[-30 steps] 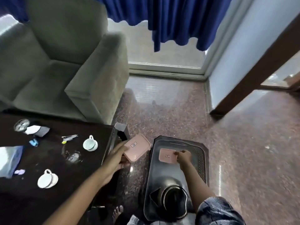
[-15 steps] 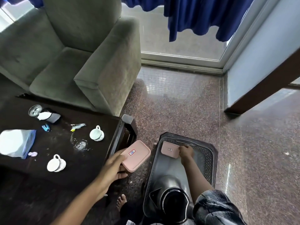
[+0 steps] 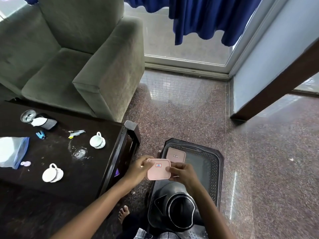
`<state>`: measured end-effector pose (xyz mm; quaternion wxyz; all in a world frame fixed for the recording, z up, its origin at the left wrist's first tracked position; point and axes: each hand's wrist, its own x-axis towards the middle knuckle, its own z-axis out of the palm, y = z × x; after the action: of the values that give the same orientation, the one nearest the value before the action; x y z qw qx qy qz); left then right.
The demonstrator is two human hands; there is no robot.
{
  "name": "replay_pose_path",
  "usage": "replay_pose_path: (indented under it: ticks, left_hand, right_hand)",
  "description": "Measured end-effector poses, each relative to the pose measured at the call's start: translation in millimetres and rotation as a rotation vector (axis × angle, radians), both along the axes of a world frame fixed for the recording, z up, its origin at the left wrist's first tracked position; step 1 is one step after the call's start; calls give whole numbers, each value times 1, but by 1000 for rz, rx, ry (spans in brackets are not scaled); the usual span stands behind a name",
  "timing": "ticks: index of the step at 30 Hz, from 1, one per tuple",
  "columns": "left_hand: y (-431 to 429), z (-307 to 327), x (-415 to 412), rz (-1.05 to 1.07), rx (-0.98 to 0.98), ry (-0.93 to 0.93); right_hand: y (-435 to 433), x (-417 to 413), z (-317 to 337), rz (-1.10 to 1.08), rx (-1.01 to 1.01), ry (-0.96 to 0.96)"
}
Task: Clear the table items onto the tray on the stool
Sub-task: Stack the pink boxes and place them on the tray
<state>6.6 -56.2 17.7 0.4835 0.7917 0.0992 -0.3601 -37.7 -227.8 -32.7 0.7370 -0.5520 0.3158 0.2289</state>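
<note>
over the near-left edge of the tray, you now have both hands on the pink box. a second ago your left hand carried it alone from the table side, while your right hand was down on the other pink box at the tray's far-left corner. that box now lies flat on the tray with nothing touching it: judged placed.

change noted: right hand has let go of the placed box and come back to meet the carried one. left fingers clamp its left edge, right fingers pinch its right edge, thumb on the lid. the box is held about level, label up, in the air just in front of the placed box, not yet resting on anything that i can see.

reading: this looks like a handover or a two-handed set-down, second box going beside or just in front of the first. free tray floor lies to the right of the placed box; the black kettle takes the near end.

remaining on the table: two white cups, an upturned clear glass, a clear plastic bag, a stapler, a small blue thing, a small lilac thing, a glass dish and a pouch with white tissue. task judged early; most items are still to move.

caution: the cups and glass are fragile, so leave them room beside the boxes.
</note>
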Motion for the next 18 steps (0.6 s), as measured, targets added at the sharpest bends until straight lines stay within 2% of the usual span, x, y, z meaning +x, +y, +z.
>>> replay_pose_path:
  ticks: [3,6,11,14,18]
  left_hand:
    - [-6,0,-4,-17,-11,26]
    - [-5,0,-9,-69,44,18]
    - [4,1,-15,-79,42,158]
    - [6,1,-19,-71,27,189]
    - [10,-1,-22,-58,13,211]
  right_hand:
    - [-7,-9,-13,-94,-35,56]
    - [-22,-13,-36,-136,-219,130]
    - [-35,-14,-97,-37,-430,303]
    - [-34,-12,-126,24,-474,370]
    - [-31,-5,-139,4,-516,401]
